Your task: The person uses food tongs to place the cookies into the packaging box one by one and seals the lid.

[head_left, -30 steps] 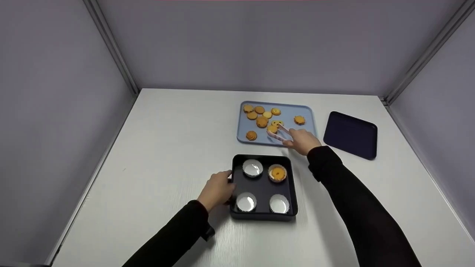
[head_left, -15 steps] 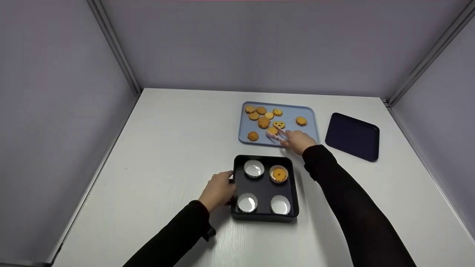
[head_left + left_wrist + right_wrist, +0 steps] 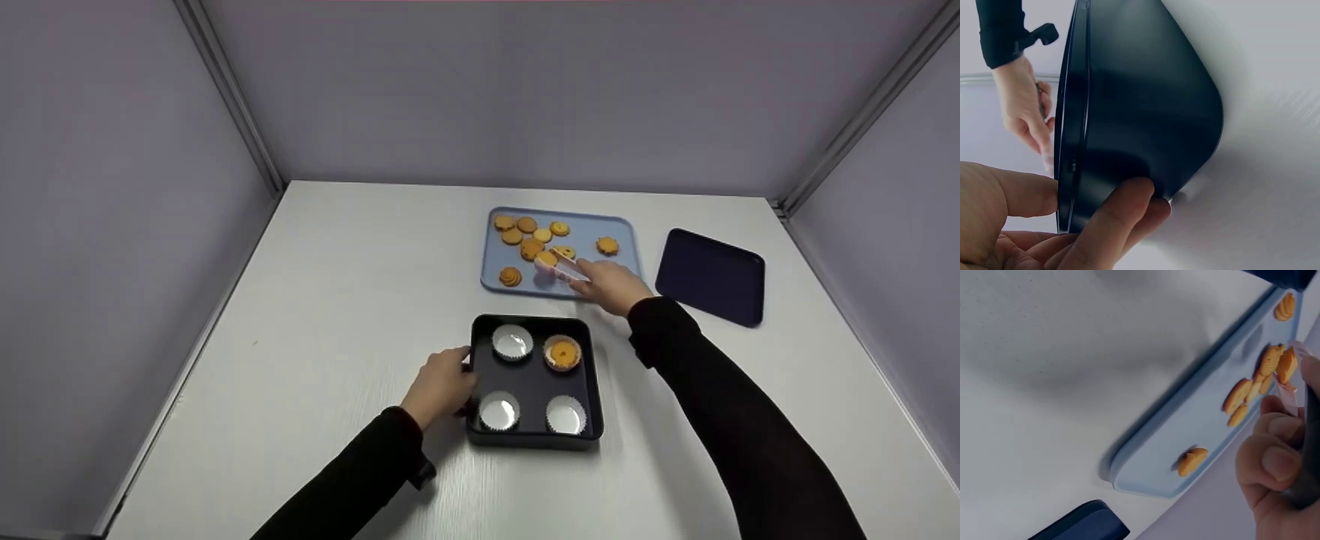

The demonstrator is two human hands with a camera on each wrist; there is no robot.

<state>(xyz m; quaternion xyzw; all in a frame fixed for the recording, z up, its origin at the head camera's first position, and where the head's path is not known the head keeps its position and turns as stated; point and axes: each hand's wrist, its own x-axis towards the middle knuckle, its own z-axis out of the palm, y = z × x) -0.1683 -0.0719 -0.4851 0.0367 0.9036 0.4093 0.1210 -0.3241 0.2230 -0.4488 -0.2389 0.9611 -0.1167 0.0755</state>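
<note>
My left hand [image 3: 440,382] grips the left rim of a dark square baking pan [image 3: 534,379], thumb on the rim and fingers against its outer wall in the left wrist view. White paper cups [image 3: 512,342] stand in the pan; one at its back right has a yellow-orange cookie [image 3: 563,353] inside. My right hand [image 3: 611,286] holds tongs [image 3: 1285,391] with pale pink tips and a dark handle. Between the tips is a round cookie [image 3: 1287,365], raised over the light blue tray [image 3: 495,266] with a shadow below it. Several other cookies [image 3: 532,249] lie on that tray.
A dark navy tray [image 3: 710,277] lies at the right on the white table [image 3: 337,300]. Grey panels [image 3: 480,90] enclose the back and sides. The baking pan stands just in front of the light blue tray.
The tongs have come together around the round cookie and lifted it off the tray. The right hand shifts slightly right. The left hand and the pan stay put.
</note>
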